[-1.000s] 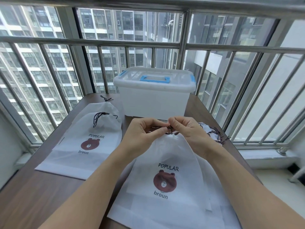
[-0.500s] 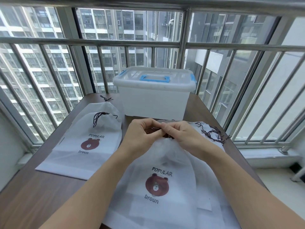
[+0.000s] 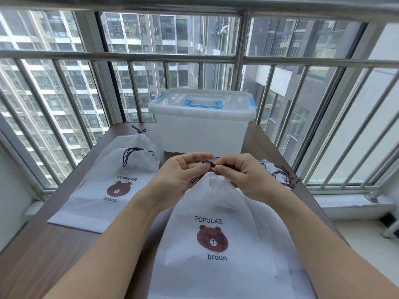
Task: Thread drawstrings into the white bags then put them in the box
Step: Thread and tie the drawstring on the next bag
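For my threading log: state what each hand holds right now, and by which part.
Both the left hand and right hand pinch the dark drawstring at the gathered mouth of the front white bag.

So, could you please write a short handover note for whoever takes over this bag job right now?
Left hand and right hand both pinch the dark brown drawstring at the gathered neck of the near white bear-print bag.
Two cinched white bags lie stacked on the left of the brown wooden table.
Loose dark cords lie on the right.
The translucent lidded plastic box is closed.
Left: finish this bag, open the box, load the bags.
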`<state>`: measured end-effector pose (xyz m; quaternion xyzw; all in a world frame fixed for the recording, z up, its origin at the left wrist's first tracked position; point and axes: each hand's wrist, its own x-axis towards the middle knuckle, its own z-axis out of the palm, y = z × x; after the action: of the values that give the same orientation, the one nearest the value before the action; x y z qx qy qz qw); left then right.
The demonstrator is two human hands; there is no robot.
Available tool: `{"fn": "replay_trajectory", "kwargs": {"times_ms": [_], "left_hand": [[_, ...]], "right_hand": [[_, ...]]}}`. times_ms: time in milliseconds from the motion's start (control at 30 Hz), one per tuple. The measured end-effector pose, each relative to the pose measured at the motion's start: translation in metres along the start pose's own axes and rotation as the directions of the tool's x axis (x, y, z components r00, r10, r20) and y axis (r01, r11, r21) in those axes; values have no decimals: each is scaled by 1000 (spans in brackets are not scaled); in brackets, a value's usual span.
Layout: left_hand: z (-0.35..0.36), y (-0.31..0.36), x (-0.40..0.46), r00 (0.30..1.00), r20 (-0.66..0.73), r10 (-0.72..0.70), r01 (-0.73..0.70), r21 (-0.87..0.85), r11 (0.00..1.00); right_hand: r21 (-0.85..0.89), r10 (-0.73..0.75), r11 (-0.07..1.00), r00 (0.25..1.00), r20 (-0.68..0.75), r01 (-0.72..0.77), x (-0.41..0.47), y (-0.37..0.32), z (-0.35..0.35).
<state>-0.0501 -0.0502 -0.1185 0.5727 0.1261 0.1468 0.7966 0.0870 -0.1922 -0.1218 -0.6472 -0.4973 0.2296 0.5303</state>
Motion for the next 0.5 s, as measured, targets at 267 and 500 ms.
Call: {"fn": "replay_trajectory", "kwargs": {"times_ms": [267, 500], "left_hand": [[-2, -3, 4, 977, -76, 199, -163, 340, 926], [4, -13, 8, 930, -103, 353, -260, 494, 830]], "right_hand": [[-96, -96, 991, 991, -90, 87, 1, -6, 7], [-166, -113, 982, 986, -121, 92, 1, -3, 14]]}}
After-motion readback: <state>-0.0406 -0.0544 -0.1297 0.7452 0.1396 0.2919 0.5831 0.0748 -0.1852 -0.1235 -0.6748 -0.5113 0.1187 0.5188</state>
